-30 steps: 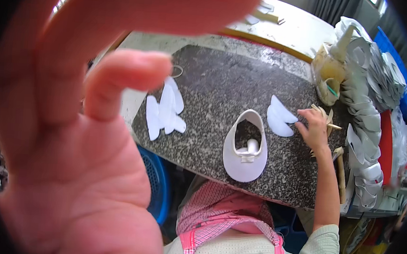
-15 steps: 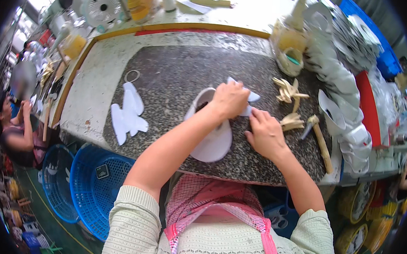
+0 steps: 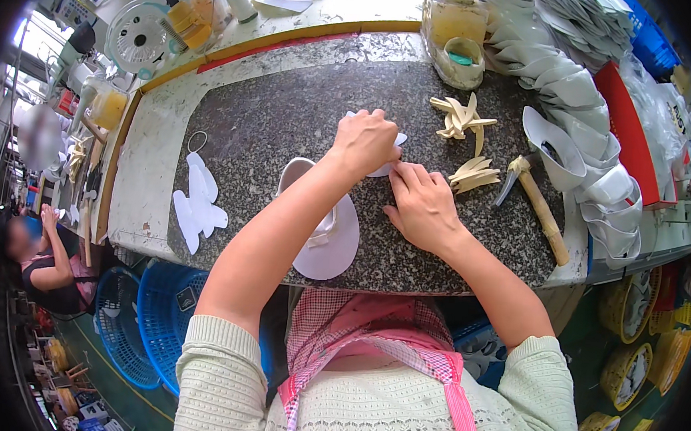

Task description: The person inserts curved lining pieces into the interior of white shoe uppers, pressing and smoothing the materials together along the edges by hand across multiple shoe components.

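Note:
Over the middle of the dark speckled stone slab (image 3: 247, 128), my left hand (image 3: 366, 143) is closed on a pale bluish-white cut piece (image 3: 384, 169), fingers bent down on it. The fingers of my right hand (image 3: 426, 207) are together at the near right end of the same piece, pinching its edge; the fingertips are partly hidden. Under my left forearm lies a white shoe upper (image 3: 327, 250), its rounded end toward me and partly covered by the arm. Left of it, several white cut pieces (image 3: 199, 209) overlap near a thin ring (image 3: 197, 142).
Right of my hands lie cream strips (image 3: 474, 175), more strips (image 3: 460, 121) and a wooden-handled hammer (image 3: 539, 213). A glue container (image 3: 453, 23) and a cup (image 3: 461, 63) stand behind. White uppers (image 3: 601, 165) line the right side. Blue baskets (image 3: 164, 307) stand below left; a person (image 3: 50, 263) sits beyond.
The view has shifted, so the bench things sit differently in the picture. Both hands stay together at the pale piece, with the left wrist still over the shoe upper.

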`<action>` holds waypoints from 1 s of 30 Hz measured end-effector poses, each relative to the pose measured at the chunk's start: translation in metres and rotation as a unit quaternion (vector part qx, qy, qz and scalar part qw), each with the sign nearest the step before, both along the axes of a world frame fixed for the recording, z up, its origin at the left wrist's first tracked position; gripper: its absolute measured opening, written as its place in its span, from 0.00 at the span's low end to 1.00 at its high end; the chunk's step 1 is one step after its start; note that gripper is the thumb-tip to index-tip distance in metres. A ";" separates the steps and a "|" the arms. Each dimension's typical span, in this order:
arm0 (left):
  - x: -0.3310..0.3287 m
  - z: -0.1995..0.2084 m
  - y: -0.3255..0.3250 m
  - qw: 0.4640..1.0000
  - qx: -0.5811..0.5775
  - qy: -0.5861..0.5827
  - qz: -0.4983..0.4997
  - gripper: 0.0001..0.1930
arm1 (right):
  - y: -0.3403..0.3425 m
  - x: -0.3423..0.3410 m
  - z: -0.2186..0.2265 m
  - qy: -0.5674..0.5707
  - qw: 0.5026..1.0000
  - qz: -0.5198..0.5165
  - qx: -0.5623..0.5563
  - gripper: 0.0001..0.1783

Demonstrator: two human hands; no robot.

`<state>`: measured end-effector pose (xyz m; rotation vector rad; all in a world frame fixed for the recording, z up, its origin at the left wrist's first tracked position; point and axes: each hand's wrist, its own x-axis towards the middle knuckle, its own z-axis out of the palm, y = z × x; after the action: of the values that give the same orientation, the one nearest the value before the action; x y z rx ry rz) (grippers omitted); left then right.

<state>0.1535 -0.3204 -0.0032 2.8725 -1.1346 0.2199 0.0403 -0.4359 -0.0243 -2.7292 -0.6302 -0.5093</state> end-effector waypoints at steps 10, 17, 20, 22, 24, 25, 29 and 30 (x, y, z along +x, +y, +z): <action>-0.009 -0.002 -0.005 0.997 -0.006 -0.071 -0.033 0.04 | 0.003 -0.002 -0.004 -0.027 1.000 0.003 0.011 0.28; 0.012 0.075 0.088 0.847 -0.485 -0.016 0.218 0.11 | 0.005 0.014 0.014 0.075 0.996 -0.026 -0.041 0.20; -0.042 0.075 0.103 0.788 -0.580 0.049 0.201 0.10 | -0.002 0.034 0.016 0.099 0.991 -0.028 0.080 0.23; -0.089 0.061 0.107 0.749 -0.626 0.119 0.182 0.10 | 0.006 0.030 0.020 0.053 0.971 0.017 0.234 0.25; -0.129 0.044 0.115 0.711 -0.651 0.191 0.181 0.11 | 0.022 0.012 0.026 0.094 0.924 0.069 0.365 0.18; -0.145 0.031 0.124 0.703 -0.658 0.221 0.158 0.10 | 0.029 -0.001 0.032 0.196 0.831 0.117 0.507 0.14; -0.197 -0.002 0.151 0.618 -0.703 0.337 0.101 0.09 | 0.039 -0.048 0.023 0.327 0.688 0.172 0.625 0.03; -0.205 -0.007 0.152 0.591 -0.713 0.357 0.119 0.08 | 0.043 -0.059 0.012 0.327 0.686 0.168 0.628 0.03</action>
<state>-0.0513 -0.1679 -0.0106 1.2903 -0.1026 -0.0549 -0.0184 -0.3933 -0.0126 -1.2446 -0.3224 0.1621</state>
